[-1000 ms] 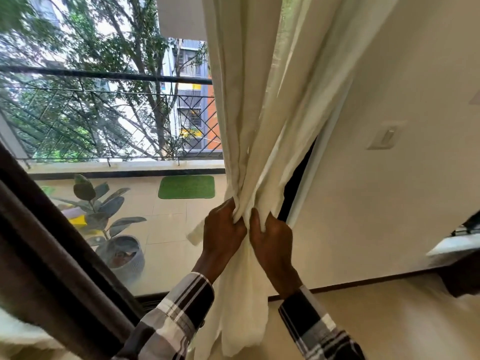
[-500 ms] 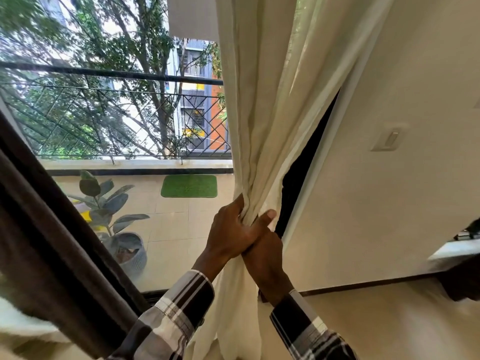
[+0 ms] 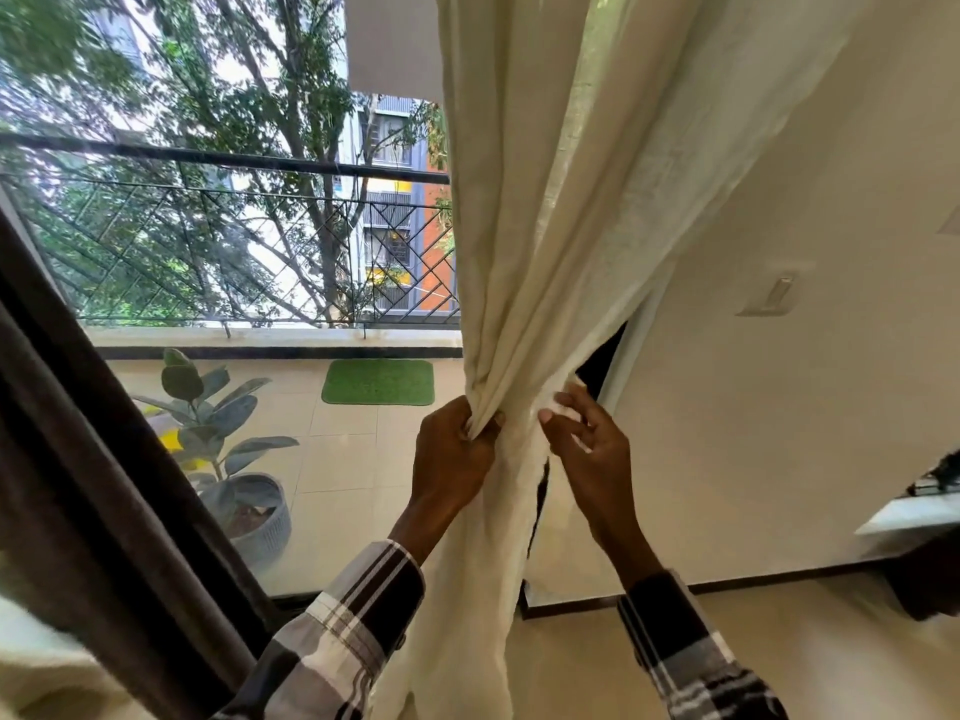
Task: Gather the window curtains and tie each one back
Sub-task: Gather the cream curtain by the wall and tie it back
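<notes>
From the head camera, the cream curtain (image 3: 524, 262) hangs at the right edge of the window, bunched to a narrow waist in front of the person. The left hand (image 3: 452, 454) clamps that waist, its fingers (image 3: 480, 426) pressed shut around the folds. The right hand (image 3: 587, 454) sits just beside it, fingers (image 3: 563, 407) spread and touching the fabric's far side without gripping. Gathering looks nearly complete; no tie-back is visible yet. A dark brown curtain (image 3: 78, 459) at the left hangs loose, apparently untied.
</notes>
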Demonstrator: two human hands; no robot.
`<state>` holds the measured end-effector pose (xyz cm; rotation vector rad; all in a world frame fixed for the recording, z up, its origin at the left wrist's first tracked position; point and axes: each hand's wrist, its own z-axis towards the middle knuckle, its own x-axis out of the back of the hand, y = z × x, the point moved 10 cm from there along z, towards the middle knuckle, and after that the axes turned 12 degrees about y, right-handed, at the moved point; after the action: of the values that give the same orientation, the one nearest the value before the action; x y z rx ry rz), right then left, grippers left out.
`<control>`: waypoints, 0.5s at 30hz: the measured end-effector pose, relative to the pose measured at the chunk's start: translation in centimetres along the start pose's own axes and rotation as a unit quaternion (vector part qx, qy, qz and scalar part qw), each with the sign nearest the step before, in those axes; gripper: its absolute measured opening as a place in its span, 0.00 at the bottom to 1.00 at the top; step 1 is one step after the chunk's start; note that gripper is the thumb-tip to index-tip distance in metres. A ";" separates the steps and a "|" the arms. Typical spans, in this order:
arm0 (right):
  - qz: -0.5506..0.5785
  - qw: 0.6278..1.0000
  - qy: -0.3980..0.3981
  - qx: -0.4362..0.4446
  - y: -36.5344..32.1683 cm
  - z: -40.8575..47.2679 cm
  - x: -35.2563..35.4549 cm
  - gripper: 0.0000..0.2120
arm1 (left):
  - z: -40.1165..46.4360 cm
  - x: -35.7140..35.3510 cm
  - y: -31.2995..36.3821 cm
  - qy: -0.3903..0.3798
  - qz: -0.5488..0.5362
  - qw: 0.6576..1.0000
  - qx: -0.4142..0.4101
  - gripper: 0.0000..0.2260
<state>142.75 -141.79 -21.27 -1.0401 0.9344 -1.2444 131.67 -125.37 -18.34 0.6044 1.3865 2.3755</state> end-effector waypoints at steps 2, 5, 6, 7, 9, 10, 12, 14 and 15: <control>0.003 1.000 0.001 0.002 -0.3 0.6 -0.2 0.26 | -0.3 -0.6 0.0 -0.029 -0.053 0.998 0.030 0.10; 0.035 0.999 -0.008 -0.016 -0.5 1.2 -1.3 0.24 | -0.8 -1.8 -0.4 -0.093 -0.104 0.987 0.081 0.20; 0.053 0.998 -0.015 -0.034 -0.4 1.4 -1.6 0.22 | -0.8 -1.9 -0.6 -0.105 -0.115 0.983 0.096 0.22; 0.074 0.996 -0.019 -0.053 -0.2 1.5 -1.8 0.21 | -0.7 -2.2 -0.7 -0.118 -0.132 0.978 0.110 0.24; 0.099 0.992 -0.039 -0.073 -0.4 1.3 -2.3 0.16 | -0.5 -2.3 -0.9 -0.142 -0.177 0.965 0.134 0.26; 0.101 0.991 -0.048 -0.076 -0.5 1.2 -2.4 0.14 | -0.5 -2.6 -0.6 -0.158 -0.201 0.957 0.141 0.25; 0.104 0.989 -0.061 -0.086 -0.5 1.0 -2.8 0.10 | -0.3 -2.4 0.2 -0.172 -0.211 0.952 0.138 0.20; 0.103 0.988 -0.063 -0.093 -0.6 0.9 -3.1 0.09 | 0.1 -2.1 0.1 -0.161 -0.194 0.957 0.145 0.16; 0.103 0.988 -0.064 -0.094 -0.6 0.8 -3.2 0.09 | 0.2 -2.1 -0.2 -0.155 -0.187 0.959 0.149 0.14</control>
<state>143.04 -138.50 -20.44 -1.1261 1.0465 -0.9203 133.57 -126.11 -18.78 0.6850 1.5623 1.7122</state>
